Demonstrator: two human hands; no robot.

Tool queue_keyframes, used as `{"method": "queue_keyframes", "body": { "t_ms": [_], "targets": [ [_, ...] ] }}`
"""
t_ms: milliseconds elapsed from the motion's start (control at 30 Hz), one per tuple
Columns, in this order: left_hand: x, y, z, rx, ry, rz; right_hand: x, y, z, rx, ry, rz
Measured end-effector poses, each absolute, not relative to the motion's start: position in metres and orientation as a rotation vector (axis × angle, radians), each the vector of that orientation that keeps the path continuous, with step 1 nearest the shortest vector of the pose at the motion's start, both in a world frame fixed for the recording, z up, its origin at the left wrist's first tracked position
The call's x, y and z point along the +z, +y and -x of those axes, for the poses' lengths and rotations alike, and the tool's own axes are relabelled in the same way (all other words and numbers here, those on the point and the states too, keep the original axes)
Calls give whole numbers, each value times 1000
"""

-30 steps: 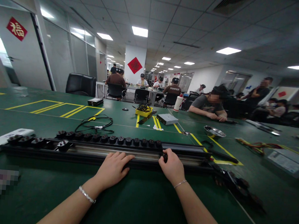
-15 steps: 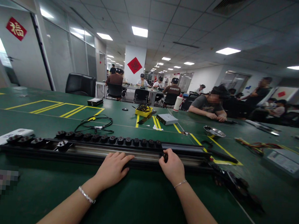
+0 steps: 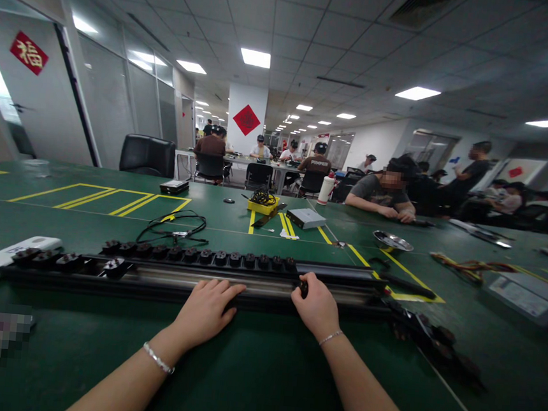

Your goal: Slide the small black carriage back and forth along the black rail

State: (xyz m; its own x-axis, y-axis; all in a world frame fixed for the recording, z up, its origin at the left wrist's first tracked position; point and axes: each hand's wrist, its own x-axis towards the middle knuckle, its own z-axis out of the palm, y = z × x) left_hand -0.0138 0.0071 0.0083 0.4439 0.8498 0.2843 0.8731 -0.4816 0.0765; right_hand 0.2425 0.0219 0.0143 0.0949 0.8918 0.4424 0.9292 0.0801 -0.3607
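Note:
Across the table in front of me lies a long black channel (image 3: 256, 301), apparently a power strip housing, with a shiny metallic inside. Several black socket modules (image 3: 71, 261) sit in its left end. Behind it runs a parallel black strip with a row of socket modules (image 3: 221, 258). My left hand (image 3: 207, 311) rests on the near edge of the channel, fingers stretched out and holding nothing. Over the channel's right part, my right hand (image 3: 316, 305) pinches a small black part (image 3: 303, 288), mostly hidden by the fingers; its kind is unclear.
More black modules (image 3: 444, 348) lie right of the channel. A white power strip (image 3: 14, 259) is at left, a coiled black cable (image 3: 176, 227) beyond. Farther back are a yellow box (image 3: 263, 206), a grey drive (image 3: 306, 218) and a metal bowl (image 3: 393, 241). A person (image 3: 383, 193) leans on the table.
Both my hands and the channel stay in place. In the right background, a standing person has shifted posture slightly.

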Motion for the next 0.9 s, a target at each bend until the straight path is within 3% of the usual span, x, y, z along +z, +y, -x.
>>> {"method": "queue_keyframes", "body": {
  "t_ms": [900],
  "targets": [
    [-4, 10, 16, -533, -1499, 2505, 11, 20, -248, -154, -1786, 1777]
  ]
}}
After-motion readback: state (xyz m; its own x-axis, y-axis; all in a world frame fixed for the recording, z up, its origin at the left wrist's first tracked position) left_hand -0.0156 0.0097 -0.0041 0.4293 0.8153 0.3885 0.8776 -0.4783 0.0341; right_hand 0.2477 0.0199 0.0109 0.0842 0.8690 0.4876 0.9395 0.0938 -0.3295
